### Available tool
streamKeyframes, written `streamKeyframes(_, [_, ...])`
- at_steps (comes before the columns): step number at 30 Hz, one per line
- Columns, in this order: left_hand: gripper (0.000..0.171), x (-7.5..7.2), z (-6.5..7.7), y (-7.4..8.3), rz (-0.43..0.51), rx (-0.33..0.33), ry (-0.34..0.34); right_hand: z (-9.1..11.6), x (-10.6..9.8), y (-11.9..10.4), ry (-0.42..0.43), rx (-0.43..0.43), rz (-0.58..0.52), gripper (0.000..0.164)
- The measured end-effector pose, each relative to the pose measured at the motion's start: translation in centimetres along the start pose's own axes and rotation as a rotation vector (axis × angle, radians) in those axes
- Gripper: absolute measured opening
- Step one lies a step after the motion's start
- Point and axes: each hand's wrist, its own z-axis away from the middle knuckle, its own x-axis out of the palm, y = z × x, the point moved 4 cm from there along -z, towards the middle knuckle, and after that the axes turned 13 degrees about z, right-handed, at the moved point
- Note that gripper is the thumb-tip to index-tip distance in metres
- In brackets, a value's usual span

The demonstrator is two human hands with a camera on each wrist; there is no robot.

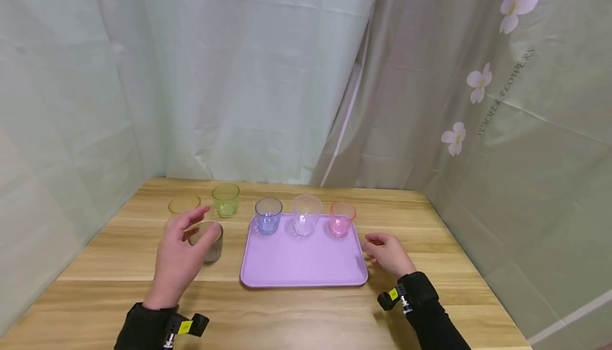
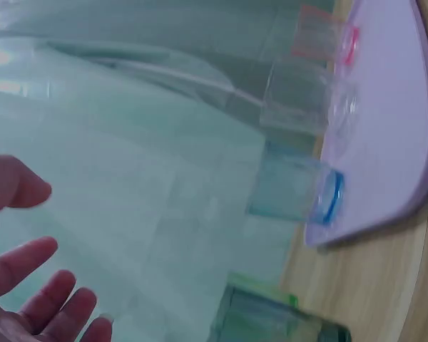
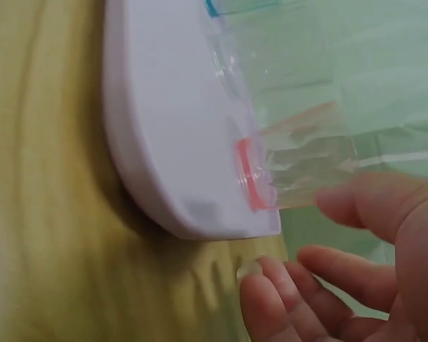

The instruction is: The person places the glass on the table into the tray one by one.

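My left hand (image 1: 178, 257) hovers by a grey glass (image 1: 213, 246), thumb and fingers spread. In the left wrist view a space shows between the fingers and that grey glass (image 2: 271, 317). Beyond the hand stand a yellow glass (image 1: 184, 203), partly hidden by it, and a green glass (image 1: 226, 200). A blue glass (image 1: 269, 216), a clear glass (image 1: 306, 216) and a pink glass (image 1: 341, 220) stand in a row along the far side of a purple tray (image 1: 304, 265). Beside the tray's right edge is my right hand (image 1: 389, 254), fingers loosely bent and holding nothing.
The wooden table (image 1: 315, 318) carries the tray and glasses. Pale curtains (image 1: 248, 74) hang behind it and on both sides, with printed flowers (image 1: 479, 82) on the right one. Each wrist wears a black strap with a small camera.
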Motion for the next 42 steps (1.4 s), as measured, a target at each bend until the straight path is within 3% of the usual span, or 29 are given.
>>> streamKeyframes(6, [0.066,-1.0,-1.1,-1.3,0.014,-0.034,-0.029,1.1,0.1,1.0,0.004,0.05,0.003,0.036])
streamKeyframes(9, [0.078,-1.4,-1.4,-2.3,0.014,-0.086,-0.081,1.3,0.5,1.5,0.008,0.062,-0.029,0.035])
streamKeyframes(15, [0.108,-1.6,-1.9,-4.6,-0.073,-0.204,-0.185,1.3,1.2,1.7,0.043,0.052,-0.079,0.033])
streamKeyframes(21, [0.125,-1.4,-2.1,-6.6,-0.117,-0.248,-0.263,1.8,1.8,1.8,0.059,0.068,-0.077,0.03])
streamKeyframes(32, [0.127,-1.6,-2.3,-8.8,-0.062,-0.322,-0.338,1.5,2.4,2.6,0.05,0.095,-0.096,0.029])
streamKeyframes(42, [0.116,-1.5,-2.0,-9.7,-0.058,-0.285,-0.339,1.3,2.6,2.7,0.072,0.059,-0.108,0.027])
